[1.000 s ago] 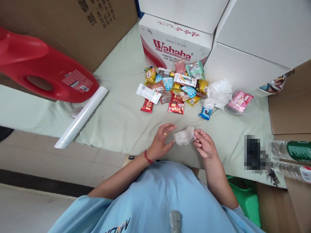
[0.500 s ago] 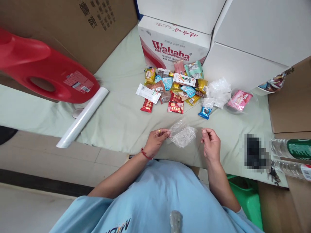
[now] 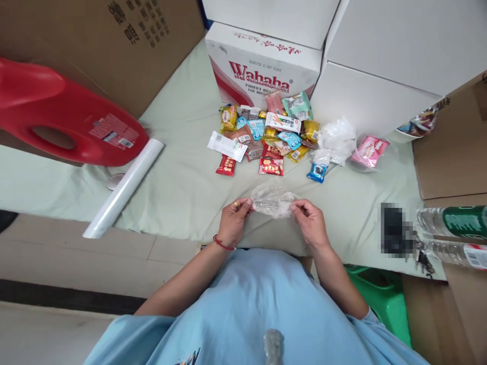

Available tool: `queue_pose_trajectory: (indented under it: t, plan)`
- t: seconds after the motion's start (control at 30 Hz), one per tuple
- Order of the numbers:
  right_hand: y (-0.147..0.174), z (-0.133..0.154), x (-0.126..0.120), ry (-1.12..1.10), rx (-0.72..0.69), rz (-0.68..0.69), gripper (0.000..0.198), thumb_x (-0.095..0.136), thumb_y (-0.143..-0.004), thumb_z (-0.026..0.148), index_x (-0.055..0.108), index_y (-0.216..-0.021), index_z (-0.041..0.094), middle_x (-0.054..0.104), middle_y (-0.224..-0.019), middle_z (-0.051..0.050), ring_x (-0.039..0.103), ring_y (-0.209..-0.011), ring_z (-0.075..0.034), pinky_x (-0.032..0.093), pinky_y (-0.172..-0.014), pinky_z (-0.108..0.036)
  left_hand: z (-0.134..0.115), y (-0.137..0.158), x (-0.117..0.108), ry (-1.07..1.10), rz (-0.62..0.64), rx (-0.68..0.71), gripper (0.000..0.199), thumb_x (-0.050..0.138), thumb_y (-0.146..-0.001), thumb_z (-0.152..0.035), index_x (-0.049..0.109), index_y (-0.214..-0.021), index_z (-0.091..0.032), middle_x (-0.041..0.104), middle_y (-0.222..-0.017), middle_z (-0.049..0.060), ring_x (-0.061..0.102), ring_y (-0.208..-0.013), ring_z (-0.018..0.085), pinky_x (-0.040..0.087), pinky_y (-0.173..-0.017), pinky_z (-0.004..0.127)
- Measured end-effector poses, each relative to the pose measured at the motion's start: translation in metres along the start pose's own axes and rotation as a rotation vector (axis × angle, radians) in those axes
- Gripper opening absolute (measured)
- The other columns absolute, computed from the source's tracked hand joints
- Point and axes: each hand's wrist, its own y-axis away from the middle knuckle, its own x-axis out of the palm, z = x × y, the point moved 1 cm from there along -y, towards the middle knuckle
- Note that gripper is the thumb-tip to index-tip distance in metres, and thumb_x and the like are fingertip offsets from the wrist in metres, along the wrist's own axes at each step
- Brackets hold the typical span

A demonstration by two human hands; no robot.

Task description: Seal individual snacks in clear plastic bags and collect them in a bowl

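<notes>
Between my hands a crumpled clear plastic bag (image 3: 272,200) is held above the pale green cloth (image 3: 190,197). My left hand (image 3: 234,218), with a ring and a red bracelet, pinches the bag's left end between thumb and finger. At the other end my right hand (image 3: 310,220) pinches its right edge. Beyond the bag lies a heap of wrapped snacks (image 3: 262,132), with red packets (image 3: 271,166) nearest to me. A bunch of white plastic bags (image 3: 337,139) and a blue packet (image 3: 317,172) sit at the heap's right.
A red jug (image 3: 76,116) and a white roll (image 3: 125,187) lie to the left. Behind the snacks stands a Wahaba carton (image 3: 262,66). To the right are a clear bowl with a pink packet (image 3: 369,150), bottles (image 3: 452,221) and a green stool (image 3: 380,294).
My right hand has moved left and taken hold of the bag's right edge. The bag is now stretched between both hands. The whole view has shifted slightly.
</notes>
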Motion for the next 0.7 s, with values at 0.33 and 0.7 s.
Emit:
queue_pose_trajectory:
  t: [0.33, 0.7]
  plan:
    - [0.026, 0.001, -0.031, 0.118, -0.088, -0.096, 0.016, 0.075, -0.088, 0.040, 0.073, -0.087, 0.024, 0.060, -0.074, 0.001, 0.049, -0.060, -0.012, 0.040, -0.054, -0.026, 0.000, -0.013, -0.004, 0.176, -0.029, -0.080, 0.047, 0.088, -0.064, -0.053, 0.071, -0.089, -0.018, 0.069, -0.074, -0.001, 0.063, -0.072, 0.013, 0.044, -0.064, 0.025]
    - [0.046, 0.021, -0.043, 1.005, -0.668, 0.252, 0.022, 0.057, -0.100, 0.017, 0.073, -0.112, 0.025, 0.071, -0.092, -0.006, 0.067, -0.083, -0.019, 0.057, -0.075, -0.031, -0.014, -0.017, -0.017, 0.328, -0.049, -0.124, 0.052, 0.090, -0.059, -0.053, 0.060, -0.088, -0.021, 0.065, -0.084, -0.004, 0.066, -0.065, 0.010, 0.039, -0.046, 0.017]
